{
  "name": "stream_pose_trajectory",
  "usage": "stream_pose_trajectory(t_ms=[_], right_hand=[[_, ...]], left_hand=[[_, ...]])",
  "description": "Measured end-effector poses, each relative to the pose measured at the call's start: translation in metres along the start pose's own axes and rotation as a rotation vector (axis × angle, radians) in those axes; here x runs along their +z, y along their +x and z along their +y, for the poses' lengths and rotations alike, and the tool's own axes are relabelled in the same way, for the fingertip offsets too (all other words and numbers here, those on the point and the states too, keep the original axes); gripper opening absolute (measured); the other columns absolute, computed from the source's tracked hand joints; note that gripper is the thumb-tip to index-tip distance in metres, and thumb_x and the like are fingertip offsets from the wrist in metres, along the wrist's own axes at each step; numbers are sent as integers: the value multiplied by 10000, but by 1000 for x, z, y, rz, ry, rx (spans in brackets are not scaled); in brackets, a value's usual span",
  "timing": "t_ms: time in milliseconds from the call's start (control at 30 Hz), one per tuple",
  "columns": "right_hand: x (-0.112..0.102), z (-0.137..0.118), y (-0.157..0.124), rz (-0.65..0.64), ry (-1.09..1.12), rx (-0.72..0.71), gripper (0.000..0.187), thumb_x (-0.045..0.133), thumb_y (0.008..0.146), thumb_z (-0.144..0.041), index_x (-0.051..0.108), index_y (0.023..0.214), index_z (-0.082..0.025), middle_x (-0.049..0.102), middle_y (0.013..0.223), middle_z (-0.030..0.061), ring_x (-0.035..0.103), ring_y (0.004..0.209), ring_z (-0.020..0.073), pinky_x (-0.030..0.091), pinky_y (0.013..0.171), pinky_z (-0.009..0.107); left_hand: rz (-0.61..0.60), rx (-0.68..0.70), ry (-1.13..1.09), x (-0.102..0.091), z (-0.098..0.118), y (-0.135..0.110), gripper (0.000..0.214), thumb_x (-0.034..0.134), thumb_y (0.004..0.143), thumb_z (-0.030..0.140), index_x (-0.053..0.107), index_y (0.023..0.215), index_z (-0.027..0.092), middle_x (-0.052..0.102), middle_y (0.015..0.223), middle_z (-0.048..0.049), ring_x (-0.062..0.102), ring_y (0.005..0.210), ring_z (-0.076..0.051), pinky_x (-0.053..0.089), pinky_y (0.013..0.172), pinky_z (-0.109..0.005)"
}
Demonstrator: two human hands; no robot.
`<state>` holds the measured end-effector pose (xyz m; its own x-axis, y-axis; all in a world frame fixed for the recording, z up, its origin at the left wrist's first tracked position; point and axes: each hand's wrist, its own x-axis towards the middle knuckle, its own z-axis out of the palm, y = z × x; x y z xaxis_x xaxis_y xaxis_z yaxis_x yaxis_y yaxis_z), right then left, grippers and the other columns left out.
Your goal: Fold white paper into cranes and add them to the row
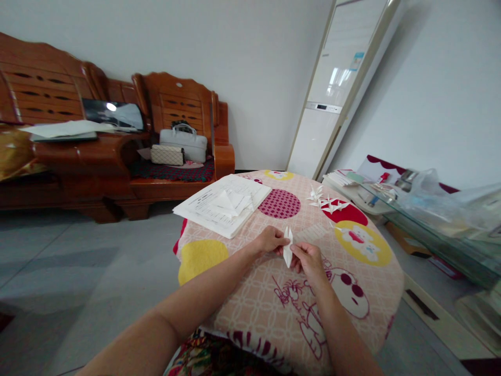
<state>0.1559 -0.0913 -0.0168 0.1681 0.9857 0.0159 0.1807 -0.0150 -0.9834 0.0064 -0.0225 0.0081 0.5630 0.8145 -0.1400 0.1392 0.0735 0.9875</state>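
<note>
The light was soft, and window-shaped glare struck the tall air conditioner [332, 94]! A hotspot gleamed on the dark screen [111, 115], shadows greyed the floor [78, 250], edges stretched aslant.

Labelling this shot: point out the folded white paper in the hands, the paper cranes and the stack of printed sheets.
Folded white paper [287, 254]: head view, its lower half.
Paper cranes [333, 207]: head view, one crane's body.
Stack of printed sheets [204, 207]: head view, top page.
</note>
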Motion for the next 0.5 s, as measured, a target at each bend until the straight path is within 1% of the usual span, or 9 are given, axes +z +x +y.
stream_pose_trajectory(t_ms=[100,167,233,300,400,500], right_hand=[[-2,4,2,65,-172,-50,332,587,740,-475,603,603,-173,553,442,-5,445,344,113,304,337,216],[-3,4,3,93,-216,-76,287,624,708,-414,588,546,-180,529,426,-16,432,368,108,307,372,217],[-4,4,2,121,-280,-119,230,646,680,-353,606,534,-181,543,439,-11,456,415,120,320,414,223],[-4,2,1,134,-380,-198,180,627,694,-316,659,585,-177,615,509,15,515,481,144,360,473,237],[-5,1,0,87,-517,-311,192,570,749,-276,736,719,-184,712,650,49,594,577,179,415,564,259],[-6,1,-2,19,-583,-332,214,556,767,-231,768,771,-205,740,701,59,627,627,193,423,595,260]], left_hand=[[-40,-24,141,0,-5,4,312,620,777,299,528,525,139,576,474,10,541,448,-93,428,480,-198],[-35,-38,236,0,-9,6,306,602,777,268,517,509,146,576,465,7,543,434,-103,424,471,-205],[-12,-40,318,0,-12,8,297,596,764,235,518,490,151,567,448,5,525,409,-108,405,462,-212],[35,-21,409,0,-13,9,270,616,739,219,539,489,154,541,426,12,505,407,-111,386,475,-218],[133,40,530,0,-13,9,216,680,676,207,565,501,156,496,424,20,504,482,-123,373,535,-227],[220,101,616,0,-13,7,143,713,633,189,593,566,149,545,535,-1,534,605,-151,380,603,-241]])
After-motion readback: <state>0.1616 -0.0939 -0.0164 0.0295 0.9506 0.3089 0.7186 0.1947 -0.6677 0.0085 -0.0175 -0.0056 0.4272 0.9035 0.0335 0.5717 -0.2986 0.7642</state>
